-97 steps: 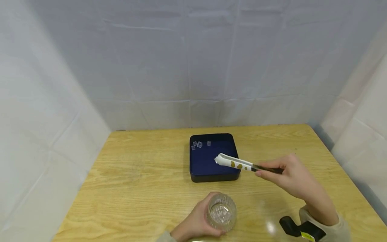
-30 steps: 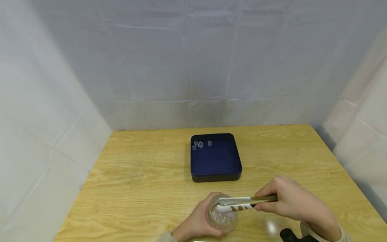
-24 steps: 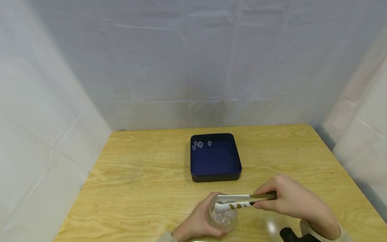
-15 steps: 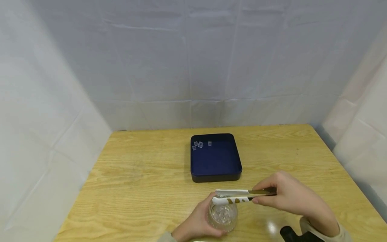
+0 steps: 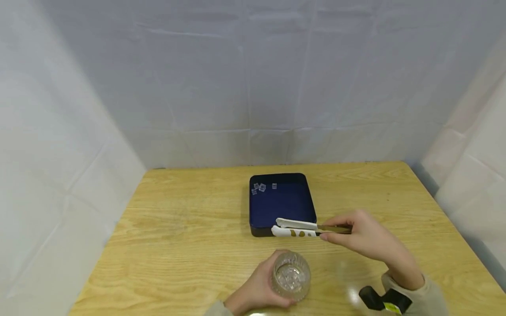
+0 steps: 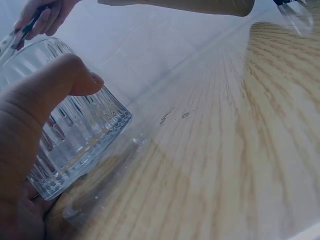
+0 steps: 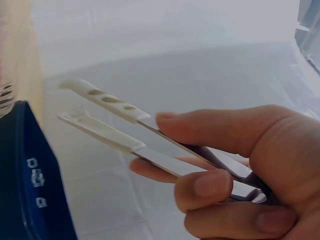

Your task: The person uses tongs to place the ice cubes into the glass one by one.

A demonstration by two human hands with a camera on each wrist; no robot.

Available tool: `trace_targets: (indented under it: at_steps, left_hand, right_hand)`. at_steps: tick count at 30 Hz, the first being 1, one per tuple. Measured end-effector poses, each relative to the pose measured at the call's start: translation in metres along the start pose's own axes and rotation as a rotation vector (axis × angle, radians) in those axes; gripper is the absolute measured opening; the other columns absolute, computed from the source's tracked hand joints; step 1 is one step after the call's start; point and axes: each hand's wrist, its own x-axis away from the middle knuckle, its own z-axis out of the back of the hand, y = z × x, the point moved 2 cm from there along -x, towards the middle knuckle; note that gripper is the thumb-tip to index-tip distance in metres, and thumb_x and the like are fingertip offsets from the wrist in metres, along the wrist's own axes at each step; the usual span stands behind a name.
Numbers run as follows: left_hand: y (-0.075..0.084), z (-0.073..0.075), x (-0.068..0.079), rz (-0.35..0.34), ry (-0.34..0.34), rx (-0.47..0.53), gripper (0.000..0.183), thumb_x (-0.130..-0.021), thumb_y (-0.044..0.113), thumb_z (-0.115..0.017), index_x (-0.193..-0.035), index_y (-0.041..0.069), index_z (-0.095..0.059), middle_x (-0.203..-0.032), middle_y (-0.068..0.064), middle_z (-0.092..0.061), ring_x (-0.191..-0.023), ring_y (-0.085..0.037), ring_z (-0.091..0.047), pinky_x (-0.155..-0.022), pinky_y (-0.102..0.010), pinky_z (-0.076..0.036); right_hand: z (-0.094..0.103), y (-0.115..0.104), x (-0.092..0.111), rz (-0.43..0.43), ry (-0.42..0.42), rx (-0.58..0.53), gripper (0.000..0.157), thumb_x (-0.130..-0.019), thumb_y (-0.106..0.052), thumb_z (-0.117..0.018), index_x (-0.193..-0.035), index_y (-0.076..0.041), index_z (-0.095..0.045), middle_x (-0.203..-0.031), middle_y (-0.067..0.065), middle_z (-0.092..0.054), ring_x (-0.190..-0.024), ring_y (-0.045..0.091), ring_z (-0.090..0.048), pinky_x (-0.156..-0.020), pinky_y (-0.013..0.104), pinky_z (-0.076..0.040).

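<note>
My left hand [image 5: 261, 283] grips a ribbed clear glass [image 5: 291, 275] near the table's front edge; its thumb lies across the glass wall in the left wrist view. Clear ice cubes [image 5: 290, 278] show at the bottom of the glass. My right hand [image 5: 367, 235] pinches white-tipped tongs [image 5: 298, 232] with brown spots, held over the front rim of a dark blue square tray [image 5: 282, 206]. In the right wrist view the two tong arms [image 7: 105, 100] stand apart with nothing between their tips. Several clear cubes [image 5: 258, 188] lie in the tray's far left corner.
The light wooden table [image 5: 178, 228] has pale sheeting [image 5: 237, 87] hung behind it and on both sides. A black strap device [image 5: 383, 300] sits on the right wrist. Table surface extends left and right of the tray.
The tongs came from above the tray down into the glass with their arms parting, then rose out and moved back toward the tray. My left hand and the glass stay put.
</note>
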Motion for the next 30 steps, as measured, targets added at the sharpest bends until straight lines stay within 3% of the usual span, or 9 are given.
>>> trace_targets:
  at_steps: [11, 15, 21, 27, 30]
  left_hand:
    - [0.001, -0.002, 0.000, 0.019, -0.011, 0.049, 0.091, -0.061, 0.004, -0.089, -0.139, 0.025, -0.045, -0.132, 0.004, -0.058, -0.118, -0.017, -0.058, -0.104, -0.036, -0.046]
    - [0.000, -0.002, -0.001, 0.006, -0.012, 0.038, 0.091, -0.062, 0.005, -0.089, -0.139, 0.025, -0.044, -0.131, 0.004, -0.059, -0.117, -0.017, -0.058, -0.103, -0.036, -0.046]
    - [0.000, 0.000, -0.001, -0.027, -0.008, 0.018, 0.091, -0.061, 0.007, -0.090, -0.139, 0.023, -0.044, -0.130, 0.003, -0.059, -0.116, -0.017, -0.059, -0.102, -0.036, -0.048]
    - [0.000, 0.000, -0.001, -0.018, -0.012, 0.028, 0.090, -0.062, 0.007, -0.090, -0.139, 0.023, -0.044, -0.130, 0.003, -0.059, -0.116, -0.017, -0.059, -0.102, -0.036, -0.048]
    - [0.001, -0.001, -0.001, -0.009, -0.016, 0.034, 0.090, -0.063, 0.007, -0.089, -0.138, 0.023, -0.044, -0.130, 0.003, -0.059, -0.116, -0.016, -0.059, -0.101, -0.035, -0.048]
  right_hand:
    - [-0.012, 0.027, -0.020, -0.071, 0.166, 0.087, 0.019, -0.089, -0.024, -0.074, -0.100, -0.008, -0.078, -0.088, -0.001, -0.074, -0.064, 0.005, -0.058, -0.054, 0.024, -0.050]
    - [-0.019, 0.037, -0.029, -0.087, 0.236, 0.144, 0.017, -0.088, -0.026, -0.075, -0.095, -0.011, -0.079, -0.076, -0.006, -0.070, -0.056, 0.005, -0.051, -0.048, 0.022, -0.042]
    - [-0.030, 0.049, -0.048, -0.128, 0.299, 0.158, 0.015, -0.088, -0.027, -0.075, -0.082, -0.013, -0.076, -0.056, -0.008, -0.049, -0.046, 0.008, -0.036, -0.042, 0.022, -0.028]
    - [-0.040, 0.058, -0.067, -0.196, 0.359, 0.175, 0.019, -0.086, -0.024, -0.076, -0.091, -0.006, -0.078, -0.067, -0.001, -0.064, -0.050, 0.011, -0.044, -0.044, 0.024, -0.034]
    - [-0.045, 0.061, -0.075, -0.225, 0.365, 0.197, 0.021, -0.086, -0.025, -0.075, -0.092, -0.005, -0.078, -0.066, -0.001, -0.065, -0.050, 0.012, -0.047, -0.045, 0.026, -0.037]
